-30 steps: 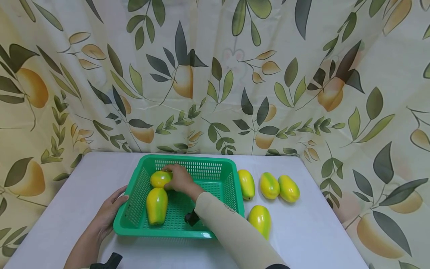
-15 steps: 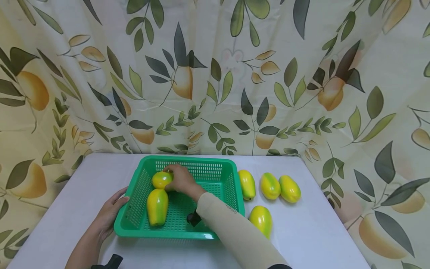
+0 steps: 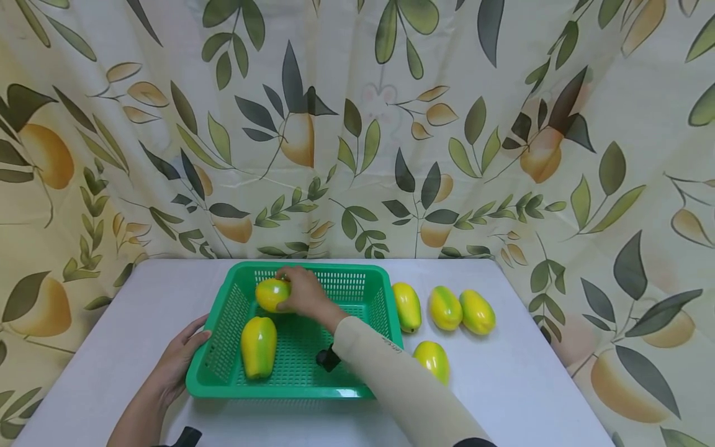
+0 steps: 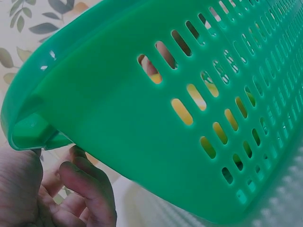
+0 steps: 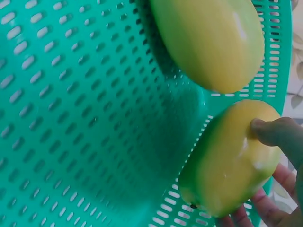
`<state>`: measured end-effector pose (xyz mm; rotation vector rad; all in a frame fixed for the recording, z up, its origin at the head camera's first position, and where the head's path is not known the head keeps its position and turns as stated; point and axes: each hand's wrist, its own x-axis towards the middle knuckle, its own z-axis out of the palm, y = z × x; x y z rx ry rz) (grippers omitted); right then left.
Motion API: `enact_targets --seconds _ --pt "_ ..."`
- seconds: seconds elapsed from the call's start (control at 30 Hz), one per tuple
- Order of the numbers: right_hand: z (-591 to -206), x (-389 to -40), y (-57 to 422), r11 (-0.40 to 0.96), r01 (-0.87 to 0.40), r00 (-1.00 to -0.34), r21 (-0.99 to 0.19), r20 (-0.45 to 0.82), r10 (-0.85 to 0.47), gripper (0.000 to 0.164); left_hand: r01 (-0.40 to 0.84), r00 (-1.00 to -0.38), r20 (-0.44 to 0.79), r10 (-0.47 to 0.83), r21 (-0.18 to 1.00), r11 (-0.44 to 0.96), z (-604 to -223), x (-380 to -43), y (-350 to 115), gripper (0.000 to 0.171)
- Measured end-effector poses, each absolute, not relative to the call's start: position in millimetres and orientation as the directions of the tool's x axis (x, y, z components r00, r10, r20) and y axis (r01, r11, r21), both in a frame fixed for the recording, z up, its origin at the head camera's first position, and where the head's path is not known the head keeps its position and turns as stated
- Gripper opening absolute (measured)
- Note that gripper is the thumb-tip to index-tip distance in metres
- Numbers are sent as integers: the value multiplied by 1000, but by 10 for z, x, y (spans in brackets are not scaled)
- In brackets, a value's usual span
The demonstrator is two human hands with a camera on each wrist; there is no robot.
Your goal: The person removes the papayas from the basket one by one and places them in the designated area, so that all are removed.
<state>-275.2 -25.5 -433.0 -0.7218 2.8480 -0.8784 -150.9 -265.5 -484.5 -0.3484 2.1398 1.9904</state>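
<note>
On the smooth counter [image 3: 514, 385], the slotted plastic basket [image 3: 279, 392] at lower centre could skid if the left hand [image 3: 177, 357], fingers curled at its rim, tugs. Inside, at lower left, the right hand [image 3: 307, 297] has its fingers grasping a glossy, rounded fruit [image 3: 270, 295]; slick skin could let it slip and bump the oblong fruit [image 3: 259, 347] lower in frame.

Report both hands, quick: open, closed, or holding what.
Left hand: holding the green basket at its left rim.
Right hand: holding a yellow-green fruit inside the basket.

two fruits [image 3: 271, 295] are in the basket [image 3: 279, 392], four right of it on the table [image 3: 503, 385].
</note>
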Motion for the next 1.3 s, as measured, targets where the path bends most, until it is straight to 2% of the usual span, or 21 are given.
enact_targets --seconds 0.23,0.47,0.83,1.3 --pt "-4284 -2736 -170 720 -407 -882 -562 39 -469 66 -314 -949 -311 -41 947 68 -4852 -1509 -2658 69" --pt "-4217 -2734 -94 726 -392 -888 -565 26 -459 65 -313 -950 -311 -34 947 72 -4845 -1522 -2662 71" --pt "-4118 -2724 27 647 -256 -910 -718 -47 -412 61 -311 -950 -308 -39 948 75 -4878 -1552 -2671 69" --pt "-3987 -2628 190 637 -150 -906 -756 -152 -395 65 -311 -950 -309 -46 949 56 -4864 -1531 -2671 67"
